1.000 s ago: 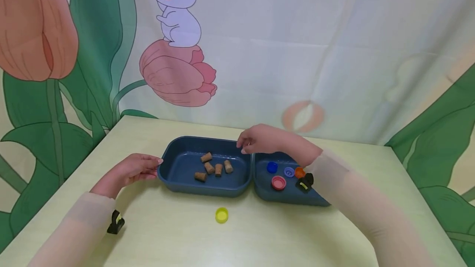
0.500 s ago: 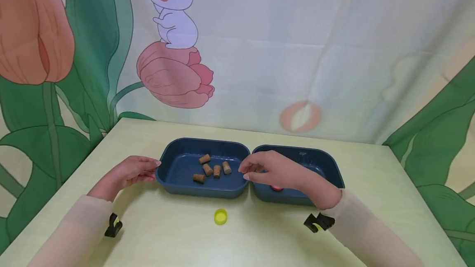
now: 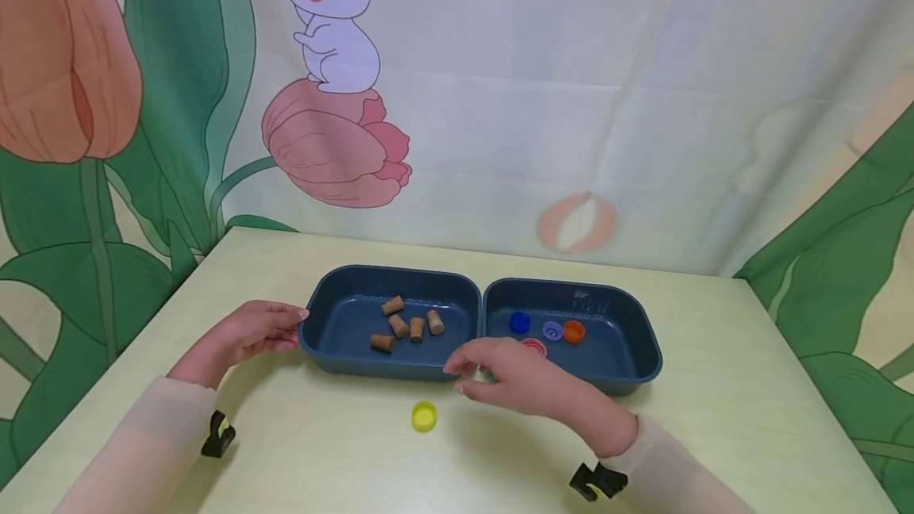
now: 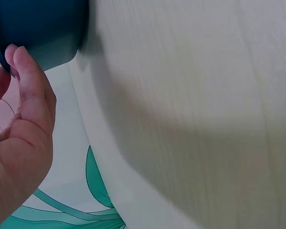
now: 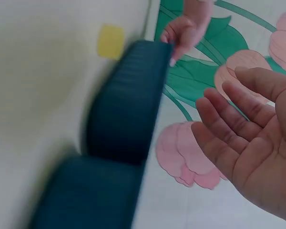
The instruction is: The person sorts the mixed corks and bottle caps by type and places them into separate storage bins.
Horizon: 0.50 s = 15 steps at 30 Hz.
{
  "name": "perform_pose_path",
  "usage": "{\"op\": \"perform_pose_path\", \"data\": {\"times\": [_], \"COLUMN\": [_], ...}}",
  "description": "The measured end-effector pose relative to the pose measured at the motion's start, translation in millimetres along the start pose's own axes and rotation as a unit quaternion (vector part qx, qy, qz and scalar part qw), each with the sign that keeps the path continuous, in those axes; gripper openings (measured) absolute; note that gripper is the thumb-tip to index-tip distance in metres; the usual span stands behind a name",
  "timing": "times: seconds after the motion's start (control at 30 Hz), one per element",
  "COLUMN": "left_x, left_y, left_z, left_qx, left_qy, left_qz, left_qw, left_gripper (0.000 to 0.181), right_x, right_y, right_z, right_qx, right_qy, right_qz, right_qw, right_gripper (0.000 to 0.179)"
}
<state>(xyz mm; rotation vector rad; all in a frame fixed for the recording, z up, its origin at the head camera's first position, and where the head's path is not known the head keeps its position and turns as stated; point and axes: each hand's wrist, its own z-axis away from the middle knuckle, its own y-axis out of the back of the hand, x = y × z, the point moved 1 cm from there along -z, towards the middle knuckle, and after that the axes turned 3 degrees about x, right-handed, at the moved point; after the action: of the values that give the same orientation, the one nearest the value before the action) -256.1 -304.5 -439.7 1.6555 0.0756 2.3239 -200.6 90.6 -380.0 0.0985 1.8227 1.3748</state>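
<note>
In the head view, my left hand (image 3: 253,331) pinches the left end of a dark blue tray (image 3: 357,365), thumb at the rim and fingers against the outer wall. Several corks (image 3: 397,327) lie in that tray. My right hand (image 3: 514,377) hovers over the front edges where the two trays meet, fingers loosely bent and holding nothing; the right wrist view shows its bare palm. Nearest to it on the table lies a yellow bottle cap (image 3: 424,416). The second blue tray (image 3: 621,347) holds a blue cap (image 3: 520,322), a purple cap (image 3: 553,331), an orange cap (image 3: 574,331) and a partly hidden red cap (image 3: 534,347).
Both trays stand side by side on a pale wooden table (image 3: 321,450). Behind the table hangs a printed cloth (image 3: 471,125) with a rabbit and tulips. A black clip-like piece sits at each wrist.
My right hand has come from above the trays' back edge toward me, past the middle, to their front edges, uncovering the caps. My left hand keeps its place at the tray.
</note>
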Motion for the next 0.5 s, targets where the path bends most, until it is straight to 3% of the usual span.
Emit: {"op": "perform_pose_path", "data": {"times": [0.5], "left_x": [0.5], "left_y": [0.5], "left_z": [0.3], "left_qx": [0.004], "left_qy": [0.005], "left_qz": [-0.003], "left_qw": [1.0000], "left_gripper": [0.032], "right_x": [14], "right_y": [-50], "right_z": [-16.0], "right_qx": [-0.056], "right_qy": [-0.050], "right_qz": [0.027], "right_qw": [0.9968], "right_gripper": [0.047]}}
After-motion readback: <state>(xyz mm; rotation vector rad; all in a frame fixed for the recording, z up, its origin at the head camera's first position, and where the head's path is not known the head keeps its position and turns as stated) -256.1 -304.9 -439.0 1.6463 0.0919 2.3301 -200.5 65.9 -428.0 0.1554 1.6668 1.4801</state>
